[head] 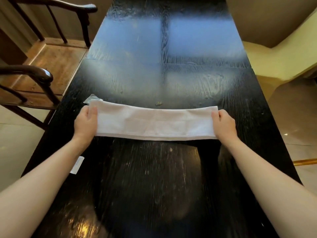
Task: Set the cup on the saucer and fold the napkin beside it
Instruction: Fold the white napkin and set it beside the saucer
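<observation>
Fingers (93, 112) of the left hand (85, 123) are closed on the left end of the napkin (154, 123); the right hand (223, 125) pinches the right end. The napkin, a long white folded strip, lies stretched across the dark tabletop (154, 177). A small packet (91, 99) protrudes just behind the napkin's left corner. A white label (77, 164) lies near the left tabletop edge. Wooden chairs (34, 79) stand left of the tabletop.

You see a glossy black wood-grain table (163, 74), two dark wooden armchairs (39, 48) at its left, and a small white packet (77, 164) near its left edge.
</observation>
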A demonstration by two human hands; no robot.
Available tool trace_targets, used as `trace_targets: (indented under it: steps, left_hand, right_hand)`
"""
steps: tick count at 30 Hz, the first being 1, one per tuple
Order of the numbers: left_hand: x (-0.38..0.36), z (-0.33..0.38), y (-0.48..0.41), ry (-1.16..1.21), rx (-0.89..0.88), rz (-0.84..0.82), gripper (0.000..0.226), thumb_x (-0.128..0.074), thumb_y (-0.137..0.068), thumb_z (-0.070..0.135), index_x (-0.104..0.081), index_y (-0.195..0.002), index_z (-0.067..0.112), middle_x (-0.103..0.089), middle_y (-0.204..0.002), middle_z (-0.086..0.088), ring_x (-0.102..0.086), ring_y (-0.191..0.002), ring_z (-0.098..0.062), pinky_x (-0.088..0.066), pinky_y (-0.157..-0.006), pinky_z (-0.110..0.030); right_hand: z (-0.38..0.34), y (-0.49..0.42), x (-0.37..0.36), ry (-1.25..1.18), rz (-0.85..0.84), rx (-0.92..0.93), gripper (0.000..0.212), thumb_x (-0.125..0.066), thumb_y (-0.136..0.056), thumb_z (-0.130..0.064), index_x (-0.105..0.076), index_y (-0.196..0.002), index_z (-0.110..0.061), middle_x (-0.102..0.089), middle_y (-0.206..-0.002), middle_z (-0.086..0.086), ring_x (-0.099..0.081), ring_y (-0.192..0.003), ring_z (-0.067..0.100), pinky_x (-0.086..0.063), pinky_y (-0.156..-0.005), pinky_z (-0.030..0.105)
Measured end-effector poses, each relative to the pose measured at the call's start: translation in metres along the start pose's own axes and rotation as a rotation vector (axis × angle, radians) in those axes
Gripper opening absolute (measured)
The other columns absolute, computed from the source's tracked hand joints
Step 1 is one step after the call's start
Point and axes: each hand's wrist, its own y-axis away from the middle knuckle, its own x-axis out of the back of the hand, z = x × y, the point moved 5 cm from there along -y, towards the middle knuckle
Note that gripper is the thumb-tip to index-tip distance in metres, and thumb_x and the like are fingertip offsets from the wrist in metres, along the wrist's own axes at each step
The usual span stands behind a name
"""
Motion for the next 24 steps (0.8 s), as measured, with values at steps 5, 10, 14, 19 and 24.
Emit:
trace_targets:
  steps: [5, 10, 14, 19, 24]
  left_hand:
    - [-0.01, -0.007, 0.012, -0.127, 0.026, 0.077, 0.033, -0.04, -0.096, 0.031, -0.046, -0.078, 0.005, -0.049, -0.072, -0.013, -0.045, -0.069, -0.029, -0.029, -0.061, -0.035]
    - [-0.018, -0.019, 0.025, -0.196, 0.033, 0.052, 0.031, -0.041, -0.096, 0.027, -0.04, -0.072, 0.008, -0.043, -0.061, -0.005, -0.043, -0.064, -0.03, -0.029, -0.058, -0.035]
    - [-0.022, -0.018, 0.029, -0.239, 0.025, 0.037, 0.031, -0.041, -0.096, 0.028, -0.041, -0.072, 0.007, -0.045, -0.061, -0.006, -0.044, -0.063, -0.031, -0.03, -0.058, -0.035]
    - [-0.024, -0.015, 0.028, -0.279, 0.053, 0.018, 0.031, -0.04, -0.096, 0.028, -0.041, -0.074, 0.006, -0.048, -0.066, -0.012, -0.047, -0.066, -0.032, -0.031, -0.058, -0.036]
    - [-0.019, -0.012, 0.041, -0.395, 0.094, 0.004, 0.026, -0.046, -0.093, 0.027, -0.048, -0.109, 0.007, -0.057, -0.095, -0.017, -0.053, -0.085, -0.037, -0.038, -0.068, -0.04]
  right_hand:
    - [0.016, 0.001, 0.002, 0.269, 0.058, -0.036, 0.034, -0.031, -0.099, -0.031, -0.047, -0.092, -0.002, -0.059, -0.093, 0.027, -0.054, -0.083, 0.04, -0.033, -0.063, 0.038]
    - [0.028, 0.001, 0.001, 0.441, 0.005, 0.021, 0.034, -0.031, -0.099, -0.03, -0.046, -0.095, 0.0, -0.061, -0.094, 0.031, -0.056, -0.082, 0.044, -0.035, -0.063, 0.04]
    - [0.035, 0.002, 0.002, 0.488, 0.005, 0.047, 0.034, -0.03, -0.099, -0.03, -0.046, -0.094, -0.001, -0.062, -0.089, 0.031, -0.054, -0.076, 0.041, -0.034, -0.061, 0.039]
    - [0.035, 0.002, 0.002, 0.484, 0.019, 0.046, 0.033, -0.032, -0.099, -0.03, -0.046, -0.093, -0.001, -0.061, -0.085, 0.029, -0.048, -0.068, 0.035, -0.033, -0.058, 0.038]
    - [0.043, 0.008, 0.009, 0.234, 0.1, -0.078, 0.029, -0.042, -0.095, -0.032, -0.056, -0.09, -0.007, -0.057, -0.079, 0.008, -0.047, -0.071, 0.026, -0.031, -0.058, 0.031]
